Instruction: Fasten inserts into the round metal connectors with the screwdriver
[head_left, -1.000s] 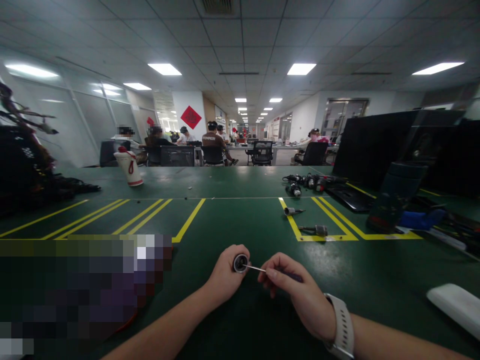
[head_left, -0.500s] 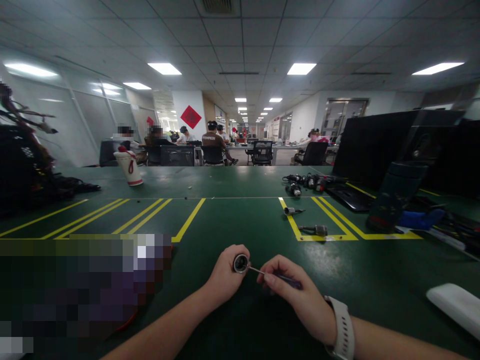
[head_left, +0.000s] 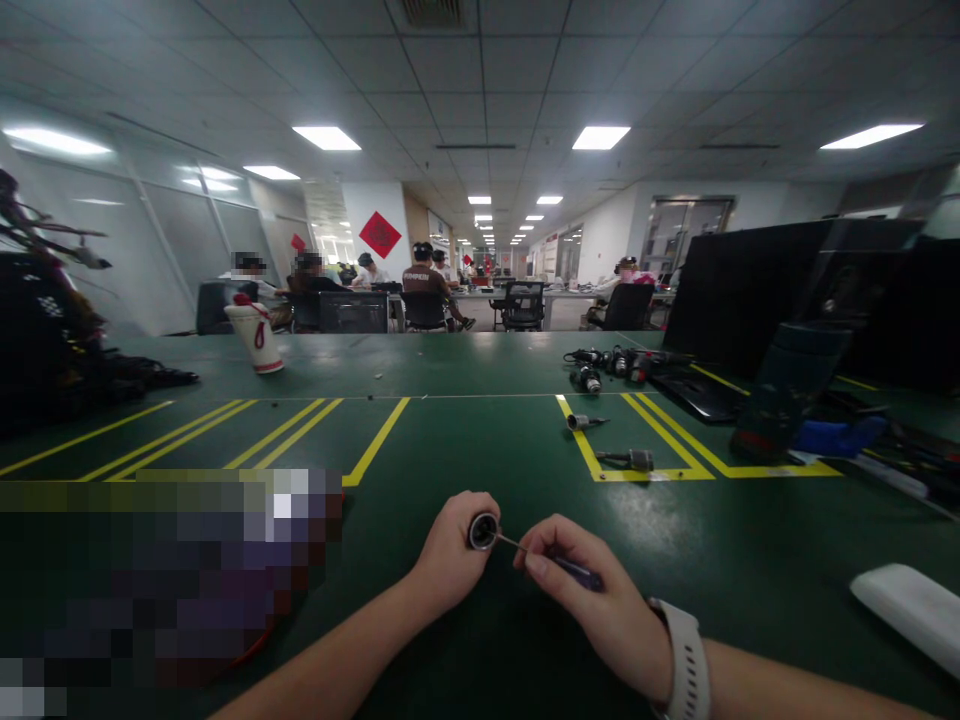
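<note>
My left hand [head_left: 448, 548] is closed around a small round metal-rimmed connector [head_left: 482, 531], its open end turned toward me. My right hand [head_left: 592, 600] pinches a thin dark-handled tool [head_left: 564, 567] whose slim metal tip reaches into the connector's opening. Both hands hover just above the green table mat [head_left: 480, 440] near its front edge. A white watch [head_left: 686, 662] sits on my right wrist.
Two small connector parts [head_left: 585, 422] [head_left: 631, 460] lie inside a yellow-taped box, with a cluster of similar parts [head_left: 611, 365] behind. Dark monitors [head_left: 750, 290] and a dark cup [head_left: 787, 385] stand at right, a white object [head_left: 904, 610] at the right edge, a white cup [head_left: 253, 338] far left. Seated people in the background.
My right hand has drawn slightly back to the right, exposing more of the tool's dark handle; its tip stays at the connector. My left hand is nearly still.
</note>
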